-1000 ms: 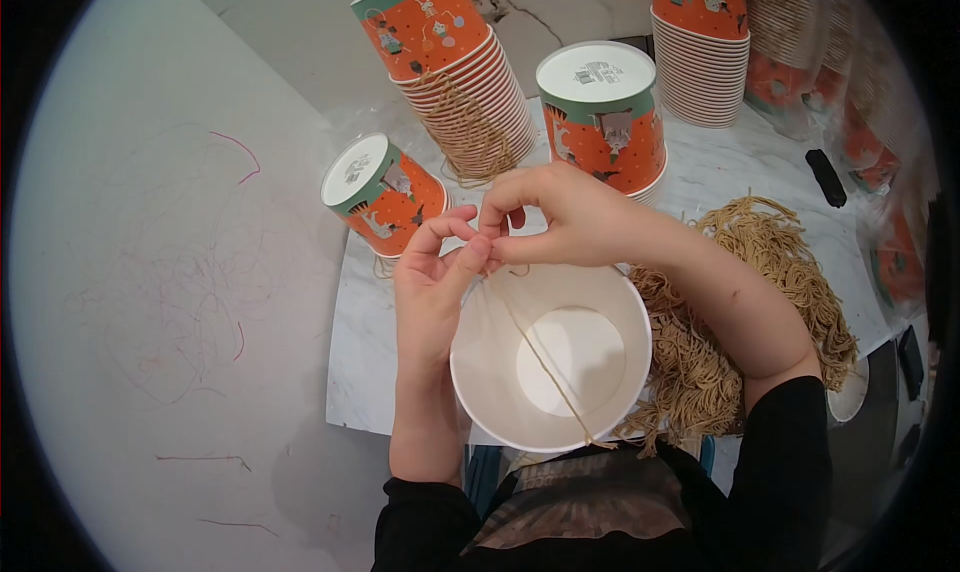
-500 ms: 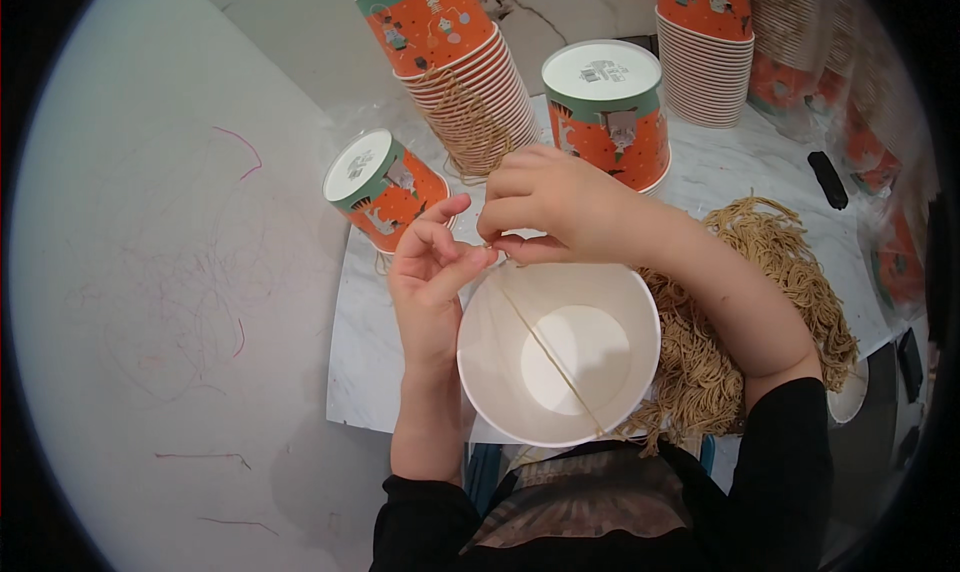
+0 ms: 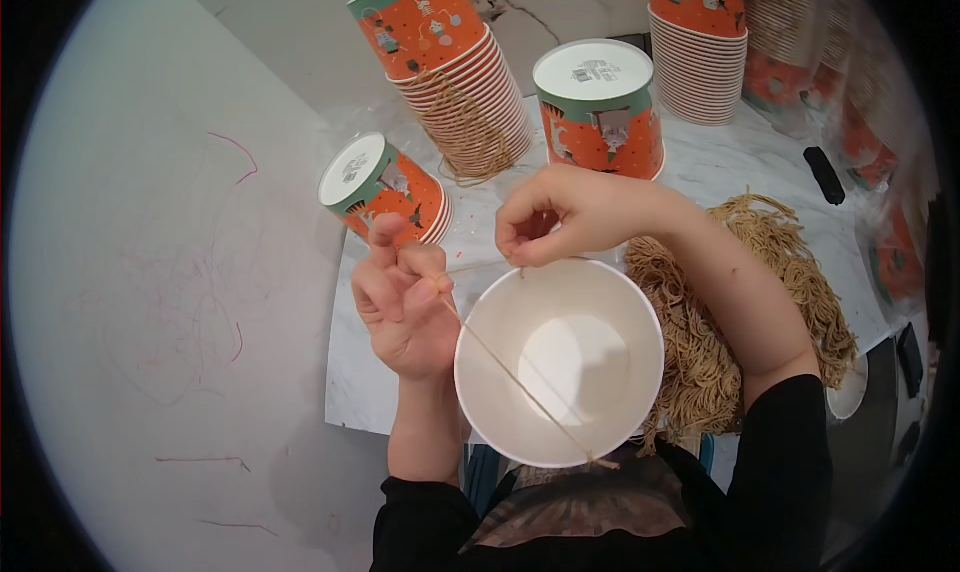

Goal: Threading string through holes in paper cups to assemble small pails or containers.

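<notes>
A tan string (image 3: 527,392) runs across the mouth of a white-lined paper bucket (image 3: 625,332), whose open top faces me. Near the bucket's front rim the string ends in a frayed knot. My left hand (image 3: 405,307), left of the bucket, pinches the string between thumb and finger; its other fingers are partly raised. From there a short stretch of string leads over to my right hand (image 3: 580,217), whose fingertips are pinched on it just above the far rim. A thick bundle of tan strings (image 3: 690,372) lies right of the bucket, under my right forearm.
Upside-down orange and green paper buckets stand behind: a short stack (image 3: 385,187), a tall leaning stack (image 3: 455,82) with strings draped on it, and a wide one (image 3: 600,122). More stacks (image 3: 700,62) fill the back right. A black object (image 3: 824,176) lies there. A wall (image 3: 180,302) borders the left.
My left hand has moved left and down, away from my right hand, drawing the string out between them. The string's line across the bucket has shifted left at its far end.
</notes>
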The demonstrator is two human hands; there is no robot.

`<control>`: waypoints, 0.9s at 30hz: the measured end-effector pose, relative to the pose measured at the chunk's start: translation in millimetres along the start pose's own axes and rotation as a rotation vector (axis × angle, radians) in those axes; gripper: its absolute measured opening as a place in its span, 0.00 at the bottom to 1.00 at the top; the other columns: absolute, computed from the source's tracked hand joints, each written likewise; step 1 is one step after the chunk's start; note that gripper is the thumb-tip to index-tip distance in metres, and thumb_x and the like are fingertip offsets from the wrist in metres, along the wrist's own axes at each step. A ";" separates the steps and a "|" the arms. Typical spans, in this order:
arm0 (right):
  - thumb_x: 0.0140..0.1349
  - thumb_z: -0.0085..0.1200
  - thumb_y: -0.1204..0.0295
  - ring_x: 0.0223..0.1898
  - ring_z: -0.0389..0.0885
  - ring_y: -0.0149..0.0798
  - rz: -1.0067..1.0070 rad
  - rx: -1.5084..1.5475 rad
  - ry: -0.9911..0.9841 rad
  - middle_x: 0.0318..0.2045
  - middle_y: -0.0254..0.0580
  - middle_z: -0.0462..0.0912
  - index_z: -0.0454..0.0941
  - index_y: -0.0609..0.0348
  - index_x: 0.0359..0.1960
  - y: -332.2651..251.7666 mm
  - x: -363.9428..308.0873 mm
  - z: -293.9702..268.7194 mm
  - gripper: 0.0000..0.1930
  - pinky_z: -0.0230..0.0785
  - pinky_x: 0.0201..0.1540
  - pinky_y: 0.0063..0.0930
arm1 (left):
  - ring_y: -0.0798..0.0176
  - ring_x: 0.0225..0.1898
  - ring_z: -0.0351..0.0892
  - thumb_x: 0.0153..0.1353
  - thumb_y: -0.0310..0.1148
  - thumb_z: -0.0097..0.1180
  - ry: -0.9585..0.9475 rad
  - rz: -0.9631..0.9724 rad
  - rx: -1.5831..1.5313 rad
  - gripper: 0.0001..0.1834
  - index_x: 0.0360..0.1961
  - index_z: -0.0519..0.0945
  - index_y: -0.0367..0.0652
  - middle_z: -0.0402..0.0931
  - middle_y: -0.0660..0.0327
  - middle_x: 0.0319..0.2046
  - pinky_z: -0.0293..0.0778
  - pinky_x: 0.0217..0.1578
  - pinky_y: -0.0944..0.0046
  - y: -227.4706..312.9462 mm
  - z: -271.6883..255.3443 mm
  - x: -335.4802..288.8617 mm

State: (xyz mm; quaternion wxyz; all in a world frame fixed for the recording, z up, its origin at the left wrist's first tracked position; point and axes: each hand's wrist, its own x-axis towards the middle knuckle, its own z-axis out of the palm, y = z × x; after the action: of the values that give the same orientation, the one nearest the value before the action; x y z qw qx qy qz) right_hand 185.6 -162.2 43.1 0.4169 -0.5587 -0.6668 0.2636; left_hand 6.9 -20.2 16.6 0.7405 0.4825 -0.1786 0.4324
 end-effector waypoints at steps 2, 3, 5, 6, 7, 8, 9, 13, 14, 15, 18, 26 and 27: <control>0.62 0.58 0.75 0.32 0.81 0.22 0.091 0.087 -0.093 0.29 0.31 0.84 0.82 0.61 0.34 2.5 -1.7 -4.8 0.04 0.73 0.37 0.19 | 0.67 0.27 0.75 0.48 0.11 0.53 0.033 0.003 -0.062 0.19 0.21 0.63 0.52 0.70 0.51 0.64 0.62 0.31 0.69 -1.5 -0.6 0.4; 0.63 0.58 0.74 0.32 0.80 0.20 0.093 0.142 -0.140 0.29 0.29 0.83 0.82 0.62 0.34 6.7 -1.8 -5.4 0.04 0.72 0.36 0.18 | 0.67 0.26 0.73 0.47 0.12 0.53 0.019 -0.007 -0.107 0.19 0.21 0.63 0.52 0.70 0.51 0.65 0.60 0.31 0.68 -2.9 -2.3 0.5; 0.64 0.58 0.74 0.32 0.80 0.19 0.090 0.197 -0.187 0.29 0.28 0.83 0.82 0.62 0.34 11.8 -1.9 -5.2 0.04 0.72 0.36 0.17 | 0.68 0.24 0.72 0.45 0.13 0.53 0.004 -0.014 -0.149 0.18 0.21 0.63 0.52 0.70 0.52 0.65 0.59 0.31 0.67 -3.0 -4.3 1.1; 0.63 0.58 0.74 0.32 0.80 0.19 0.100 0.298 -0.205 0.29 0.28 0.83 0.82 0.62 0.34 14.1 -2.6 -5.2 0.04 0.72 0.36 0.17 | 0.68 0.23 0.70 0.46 0.15 0.54 -0.002 -0.012 -0.146 0.16 0.21 0.63 0.51 0.71 0.51 0.64 0.60 0.31 0.67 -3.6 -5.0 1.6; 0.63 0.58 0.74 0.32 0.81 0.20 0.110 0.399 -0.222 0.29 0.27 0.83 0.82 0.61 0.34 12.9 -2.1 -5.1 0.04 0.72 0.36 0.17 | 0.69 0.22 0.68 0.47 0.18 0.54 -0.008 -0.010 -0.142 0.14 0.22 0.64 0.50 0.71 0.50 0.63 0.61 0.31 0.66 -2.6 -5.5 2.7; 0.63 0.58 0.74 0.32 0.81 0.20 0.108 0.398 -0.221 0.29 0.27 0.83 0.82 0.61 0.34 9.8 -2.8 -6.0 0.04 0.72 0.36 0.17 | 0.69 0.22 0.68 0.47 0.18 0.54 -0.010 -0.009 -0.142 0.14 0.22 0.64 0.50 0.71 0.50 0.63 0.61 0.31 0.66 0.6 -6.7 5.1; 0.63 0.58 0.74 0.33 0.81 0.20 0.129 0.357 -0.160 0.29 0.28 0.83 0.82 0.62 0.34 4.4 -4.3 -7.7 0.04 0.72 0.36 0.18 | 0.70 0.22 0.67 0.47 0.20 0.53 -0.012 -0.076 -0.083 0.10 0.25 0.66 0.48 0.72 0.49 0.62 0.61 0.31 0.67 5.2 -8.6 8.5; 0.61 0.60 0.74 0.34 0.81 0.20 0.085 0.291 0.034 0.30 0.28 0.83 0.81 0.62 0.33 0.8 -0.7 -6.9 0.04 0.74 0.37 0.19 | 0.72 0.22 0.66 0.48 0.26 0.51 0.063 -0.304 0.035 0.13 0.37 0.72 0.38 0.71 0.47 0.58 0.63 0.31 0.68 9.8 -10.2 13.5; 0.61 0.60 0.74 0.34 0.81 0.20 0.085 0.290 0.033 0.30 0.28 0.83 0.81 0.62 0.33 -4.6 -1.0 -6.1 0.04 0.74 0.37 0.19 | 0.75 0.22 0.64 0.51 0.25 0.54 0.081 -0.374 -0.011 0.18 0.46 0.73 0.35 0.70 0.48 0.59 0.64 0.28 0.70 10.5 -6.0 10.9; 0.60 0.60 0.75 0.33 0.81 0.22 0.011 0.136 0.174 0.30 0.30 0.82 0.81 0.61 0.32 -12.7 -3.5 -3.7 0.03 0.74 0.36 0.20 | 0.75 0.22 0.64 0.51 0.25 0.54 0.081 -0.372 -0.012 0.18 0.46 0.73 0.35 0.70 0.48 0.59 0.64 0.28 0.70 9.8 -1.9 10.1; 0.58 0.60 0.77 0.30 0.82 0.27 -0.209 -0.157 0.381 0.29 0.33 0.80 0.80 0.60 0.31 -35.1 -5.7 6.9 0.02 0.73 0.34 0.23 | 0.78 0.23 0.64 0.53 0.22 0.61 0.050 -0.308 0.099 0.20 0.49 0.73 0.34 0.71 0.49 0.58 0.64 0.27 0.73 12.0 3.8 9.1; 0.53 0.64 0.74 0.25 0.79 0.37 -0.458 -0.863 0.540 0.28 0.33 0.75 0.78 0.56 0.32 -63.5 -10.4 30.3 0.07 0.71 0.24 0.28 | 0.73 0.30 0.73 0.50 0.12 0.66 -0.189 0.164 0.824 0.15 0.40 0.83 0.34 0.81 0.56 0.40 0.69 0.31 0.73 9.1 4.1 5.9; 0.53 0.64 0.74 0.25 0.79 0.37 -0.460 -0.862 0.538 0.28 0.33 0.75 0.78 0.56 0.32 -58.6 -9.1 29.2 0.07 0.71 0.24 0.28 | 0.70 0.31 0.76 0.51 0.13 0.66 -0.234 0.235 0.936 0.12 0.38 0.84 0.34 0.82 0.57 0.37 0.71 0.32 0.72 7.4 4.0 6.8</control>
State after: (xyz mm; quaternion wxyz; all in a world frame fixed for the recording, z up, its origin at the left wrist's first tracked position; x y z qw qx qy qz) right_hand 130.3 -181.5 73.7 0.3530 -0.5662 -0.6891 -0.2827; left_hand 5.3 -19.3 27.3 0.3656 0.7851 -0.1004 0.4898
